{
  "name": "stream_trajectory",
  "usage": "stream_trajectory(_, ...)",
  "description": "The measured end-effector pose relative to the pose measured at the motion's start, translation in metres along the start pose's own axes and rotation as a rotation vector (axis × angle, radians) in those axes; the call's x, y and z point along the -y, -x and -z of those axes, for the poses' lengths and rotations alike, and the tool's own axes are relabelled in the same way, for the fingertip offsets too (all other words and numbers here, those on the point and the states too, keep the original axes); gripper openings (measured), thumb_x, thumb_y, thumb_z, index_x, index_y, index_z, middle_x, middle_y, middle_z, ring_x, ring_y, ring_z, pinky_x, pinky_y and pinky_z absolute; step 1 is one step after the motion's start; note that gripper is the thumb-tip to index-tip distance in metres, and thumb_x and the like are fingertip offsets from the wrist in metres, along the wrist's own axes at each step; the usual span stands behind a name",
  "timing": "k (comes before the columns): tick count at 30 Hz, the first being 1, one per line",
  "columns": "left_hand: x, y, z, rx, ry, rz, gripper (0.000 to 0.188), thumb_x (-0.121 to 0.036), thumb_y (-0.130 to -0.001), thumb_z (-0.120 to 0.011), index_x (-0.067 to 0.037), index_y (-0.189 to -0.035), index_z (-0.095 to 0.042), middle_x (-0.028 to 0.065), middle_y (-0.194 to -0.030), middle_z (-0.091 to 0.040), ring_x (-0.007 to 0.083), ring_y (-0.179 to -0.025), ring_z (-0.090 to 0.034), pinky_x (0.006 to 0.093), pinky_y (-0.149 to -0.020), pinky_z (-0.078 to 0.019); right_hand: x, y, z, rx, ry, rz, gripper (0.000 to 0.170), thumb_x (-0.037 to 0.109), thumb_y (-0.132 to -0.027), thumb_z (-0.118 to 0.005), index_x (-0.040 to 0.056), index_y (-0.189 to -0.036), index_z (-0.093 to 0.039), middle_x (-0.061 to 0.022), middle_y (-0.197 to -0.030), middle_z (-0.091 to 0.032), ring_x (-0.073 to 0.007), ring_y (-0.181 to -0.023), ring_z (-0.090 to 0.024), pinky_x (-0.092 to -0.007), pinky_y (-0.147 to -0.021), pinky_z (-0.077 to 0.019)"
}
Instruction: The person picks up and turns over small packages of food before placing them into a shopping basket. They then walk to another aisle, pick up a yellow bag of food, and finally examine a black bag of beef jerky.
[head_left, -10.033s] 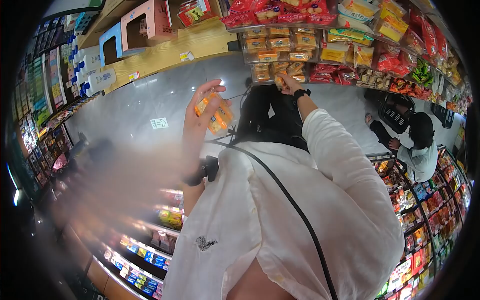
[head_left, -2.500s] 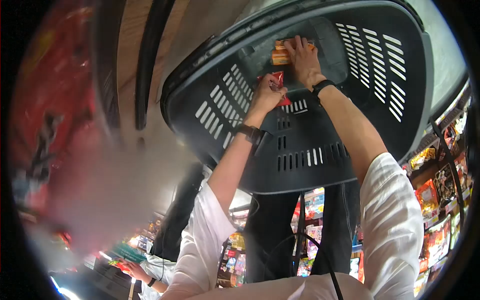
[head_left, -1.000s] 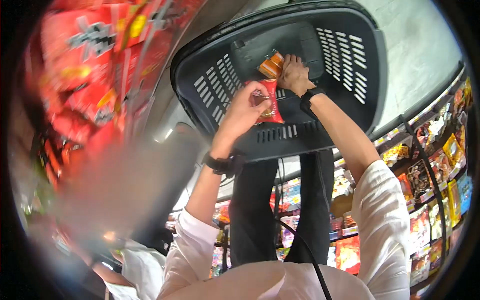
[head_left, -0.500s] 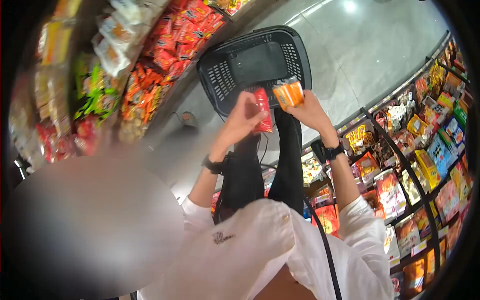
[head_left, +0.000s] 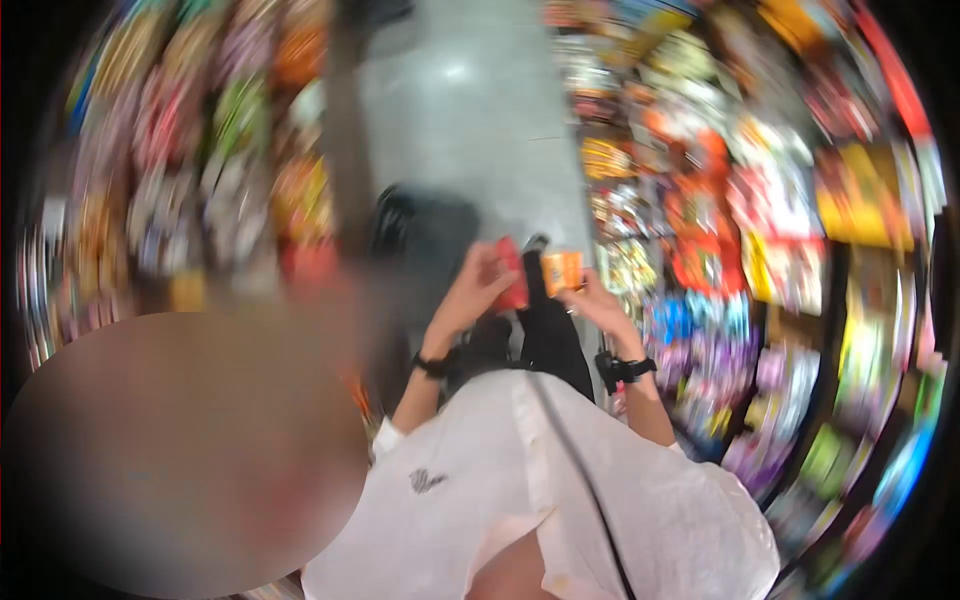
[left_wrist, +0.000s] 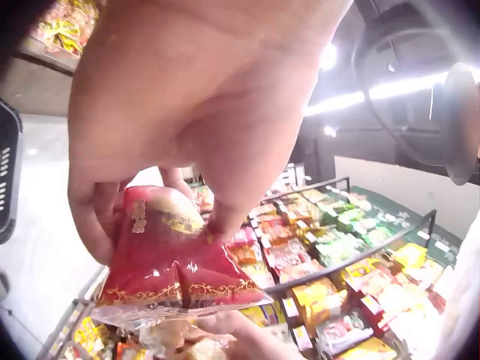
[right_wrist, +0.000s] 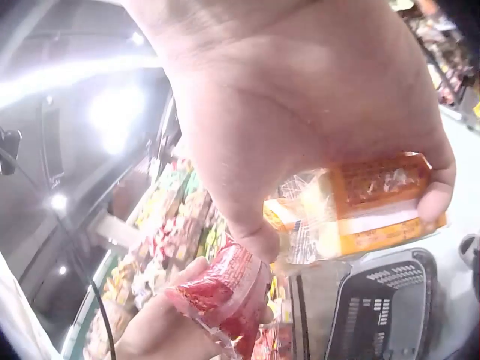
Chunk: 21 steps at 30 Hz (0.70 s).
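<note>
Close in front of the body, my left hand (head_left: 468, 292) grips a small red packet (head_left: 512, 275). In the left wrist view, gold print and a see-through edge show on this red packet (left_wrist: 176, 259), with thumb and fingers on its sides. My right hand (head_left: 602, 303) holds an orange packet (head_left: 563, 272) a short way to the right. Clear wrap and pale contents show on the orange packet (right_wrist: 375, 199) in the right wrist view, pinched between thumb and fingers. Below the hands, a black shopping basket (right_wrist: 409, 319) stands on the floor with slotted sides.
Shelves of bagged snacks (head_left: 690, 220) line the right of the aisle, and more shelves (head_left: 240, 150) run along the left, both blurred. Grey floor (head_left: 460, 120) stretches ahead between them. A dark cable (head_left: 585, 480) hangs down the shirt front.
Both hands were low inside the basket; they have come up out of it with the red and orange packets. The view has swung round to look along the aisle, and the basket sits further left.
</note>
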<state>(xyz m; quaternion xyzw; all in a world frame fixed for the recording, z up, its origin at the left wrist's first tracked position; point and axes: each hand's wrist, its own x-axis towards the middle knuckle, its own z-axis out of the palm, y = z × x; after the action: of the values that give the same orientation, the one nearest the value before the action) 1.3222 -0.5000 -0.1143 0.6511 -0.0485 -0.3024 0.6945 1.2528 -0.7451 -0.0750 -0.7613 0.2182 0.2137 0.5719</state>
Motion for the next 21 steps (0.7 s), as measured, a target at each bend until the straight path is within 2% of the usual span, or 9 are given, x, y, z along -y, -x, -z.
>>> stream_trajectory(2,-0.009,0.003,-0.032,0.157,-0.186,-0.048,0.040,-0.019,-0.099,-0.068,-0.005,-0.130,-0.046,0.0078,-0.120,-0.057,0.0138,-0.111,-0.056,0.0311,-0.096,-0.0481,-0.026,0.054,0.023,-0.033,-0.209,-0.082,0.030,0.021,-0.085,-0.071,0.0020,-0.108,-0.071,-0.0058,-0.091,-0.071,-0.0120,-0.086,-0.065,-0.0317,-0.077,-0.0518)
stream_trajectory(3,-0.009,0.006,-0.047,0.283,-0.142,0.029,0.040,-0.018,-0.101,-0.065,-0.005,-0.132,-0.044,0.0063,-0.121,-0.057,0.0147,-0.113,-0.055,0.0317,-0.098,-0.0469,-0.028,0.090,0.033,-0.145,-0.161,0.037,0.031,0.021,-0.084,-0.073,0.0010,-0.108,-0.071,-0.0066,-0.093,-0.072,-0.0155,-0.087,-0.066,-0.0351,-0.081,-0.0525)
stream_trajectory(6,0.006,0.014,-0.104,0.552,-0.168,0.200,0.030,-0.015,-0.102,-0.062,-0.010,-0.126,-0.044,0.0035,-0.113,-0.056,0.0135,-0.104,-0.054,0.0301,-0.094,-0.0464,-0.158,0.138,0.017,-0.535,-0.216,0.198,0.060,0.039,-0.077,-0.079,-0.0013,-0.119,-0.062,-0.0202,-0.108,-0.069,-0.0279,-0.097,-0.067,-0.0402,-0.086,-0.0520)
stream_trajectory(10,0.012,0.049,-0.203,0.841,-0.463,0.354,0.024,-0.012,-0.101,-0.062,-0.014,-0.119,-0.045,0.0035,-0.110,-0.059,0.0120,-0.099,-0.055,0.0302,-0.087,-0.0478,-0.197,0.291,0.008,-0.669,-0.467,-0.093,0.079,0.051,-0.074,-0.080,-0.0097,-0.117,-0.055,-0.0276,-0.112,-0.066,-0.0342,-0.102,-0.066,-0.0401,-0.084,-0.0512)
stream_trajectory(15,0.055,0.113,-0.336,1.306,-0.630,0.292,0.025,-0.011,-0.101,-0.061,-0.013,-0.121,-0.046,0.0039,-0.108,-0.059,0.0141,-0.098,-0.058,0.0286,-0.081,-0.0513,-0.325,0.417,-0.036,-0.908,-0.754,0.032,0.050,0.029,-0.087,-0.077,0.0082,-0.126,-0.054,0.0009,-0.096,-0.063,-0.0081,-0.081,-0.057,-0.0260,-0.065,-0.0489)
stream_trajectory(18,0.081,0.183,-0.424,1.431,-0.715,0.239,0.028,-0.009,-0.101,-0.062,-0.013,-0.123,-0.045,0.0050,-0.108,-0.058,0.0154,-0.100,-0.060,0.0296,-0.080,-0.0531,-0.397,0.500,-0.040,-0.906,-0.862,0.067,0.050,0.032,-0.086,-0.078,0.0072,-0.122,-0.054,0.0005,-0.097,-0.062,-0.0080,-0.081,-0.056,-0.0260,-0.066,-0.0482)
stream_trajectory(19,0.090,0.201,-0.448,1.557,-0.770,0.057,0.032,-0.011,-0.101,-0.064,-0.012,-0.125,-0.043,0.0079,-0.112,-0.058,0.0169,-0.103,-0.062,0.0314,-0.079,-0.0547,-0.403,0.542,-0.033,-0.829,-0.825,-0.034,0.053,0.036,-0.086,-0.079,0.0022,-0.118,-0.054,-0.0021,-0.096,-0.061,-0.0092,-0.082,-0.056,-0.0272,-0.066,-0.0477)
stream_trajectory(20,0.106,0.210,-0.470,1.605,-0.719,0.270,0.043,0.004,-0.096,-0.059,-0.012,-0.131,-0.041,0.0128,-0.120,-0.056,0.0212,-0.108,-0.063,0.0335,-0.081,-0.0556,-0.416,0.568,-0.035,-0.895,-0.776,-0.052,0.054,0.037,-0.086,-0.079,0.0006,-0.117,-0.054,-0.0028,-0.095,-0.061,-0.0099,-0.082,-0.056,-0.0274,-0.066,-0.0475)
stream_trajectory(21,0.120,0.221,-0.491,1.687,-0.666,0.258,0.053,0.009,-0.091,-0.057,-0.012,-0.136,-0.039,0.0146,-0.123,-0.056,0.0236,-0.110,-0.064,0.0345,-0.083,-0.0558,-0.430,0.591,-0.037,-0.965,-0.725,-0.071,0.056,0.039,-0.086,-0.078,-0.0011,-0.116,-0.054,-0.0035,-0.094,-0.060,-0.0106,-0.082,-0.056,-0.0277,-0.066,-0.0473)
